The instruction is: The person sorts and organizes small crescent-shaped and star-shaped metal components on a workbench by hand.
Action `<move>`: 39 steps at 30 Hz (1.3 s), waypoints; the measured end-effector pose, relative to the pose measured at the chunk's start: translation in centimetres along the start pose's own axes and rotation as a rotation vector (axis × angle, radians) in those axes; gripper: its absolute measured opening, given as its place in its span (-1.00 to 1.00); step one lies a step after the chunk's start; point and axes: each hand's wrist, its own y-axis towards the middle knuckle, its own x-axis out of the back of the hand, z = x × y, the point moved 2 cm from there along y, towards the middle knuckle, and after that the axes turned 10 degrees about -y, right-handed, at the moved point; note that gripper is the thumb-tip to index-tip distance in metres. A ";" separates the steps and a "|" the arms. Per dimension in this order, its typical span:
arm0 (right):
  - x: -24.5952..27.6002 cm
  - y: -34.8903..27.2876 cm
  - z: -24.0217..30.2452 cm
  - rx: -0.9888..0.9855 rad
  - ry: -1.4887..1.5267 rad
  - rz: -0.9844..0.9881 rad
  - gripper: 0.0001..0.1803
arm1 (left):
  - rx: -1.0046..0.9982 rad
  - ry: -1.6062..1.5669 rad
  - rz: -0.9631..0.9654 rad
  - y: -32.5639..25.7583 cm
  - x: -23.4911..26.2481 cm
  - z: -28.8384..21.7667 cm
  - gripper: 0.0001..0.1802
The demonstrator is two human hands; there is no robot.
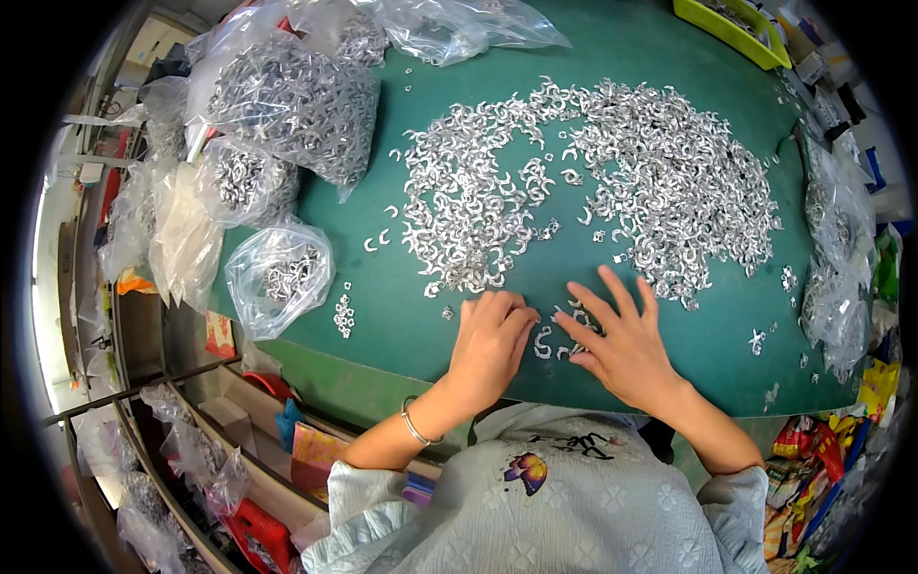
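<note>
A few small silvery C-shaped metal clips [545,342] lie flat on the green mat, between the two hands. Just beyond the fingertips, a broad loose heap of the same shiny clips [593,182] spreads across the mat, single pieces scattered around its edges.

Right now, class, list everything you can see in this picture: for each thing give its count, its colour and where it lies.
Table: one, green top, fills the middle.
Loose metal clips: too many to count, silver, spread in a wide heap over the table's centre and right.
Few clips: a handful, silver, between the two hands.
Small stack of clips: one, silver, near the table's left edge.
Clear bags of clips: several, clear plastic with silver parts, piled at the table's left and far edge; more at the right edge.
Tray: one, yellow-green, far right corner.
Bangle: one, silver, left wrist.
Left hand: fingers curled, resting on the table.
Right hand: fingers spread, flat on the table.
</note>
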 end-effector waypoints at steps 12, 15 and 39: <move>0.5 -0.4 -0.1 -0.039 0.045 -0.042 -0.44 | -0.103 -0.061 0.219 0.2 1.0 0.7 -0.67; 0.5 -0.1 -0.2 -0.005 0.009 -0.012 -0.42 | -0.147 0.013 0.158 -0.2 1.1 0.1 -0.67; 0.8 -0.9 -0.6 0.035 0.178 0.043 -0.41 | 0.336 0.359 -0.646 -8.5 7.4 6.6 -0.75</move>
